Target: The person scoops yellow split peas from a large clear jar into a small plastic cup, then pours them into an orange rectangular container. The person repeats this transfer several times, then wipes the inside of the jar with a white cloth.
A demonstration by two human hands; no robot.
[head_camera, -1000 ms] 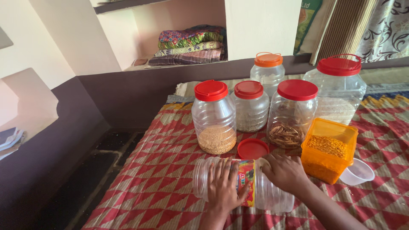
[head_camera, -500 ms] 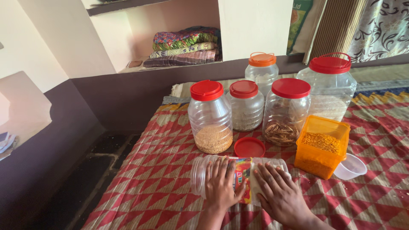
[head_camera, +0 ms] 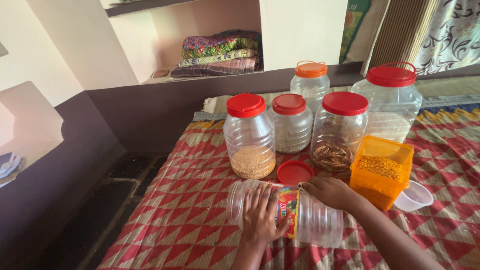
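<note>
At the lower middle of the frame, the left hand (head_camera: 261,216) is lying flat with fingers spread over a clear plastic jar (head_camera: 285,213), its grip pressing down on the jar rather than wrapping around it. The right hand (head_camera: 327,191) is curling its grip over the upper edge of the same jar, just right of the jar's colourful label (head_camera: 288,211). The jar is lying on its side on a red, cream and tan triangle-patterned mat (head_camera: 190,210), its open mouth pointing toward the left of the frame; it is ribbed, see-through and looking empty, with a bright multicoloured band around its middle.

Just above the jar, a loose red lid (head_camera: 295,172) is lying flat on the mat. Behind it, toward the centre of the frame, a red-lidded jar with golden grain (head_camera: 249,136) is standing upright, with a smaller red-lidded jar (head_camera: 291,123) beside it and a red-lidded jar with brown strips (head_camera: 339,131) further right. An orange-lidded jar (head_camera: 311,80) is standing behind these, and a large red-lidded jar (head_camera: 388,102) is sitting at the upper right. Right of the right hand, an open orange container of yellow lentils (head_camera: 381,171) is standing just beside a small clear cup (head_camera: 414,196). In the upper centre, folded cloths (head_camera: 220,52) are resting in a wall niche.
</note>
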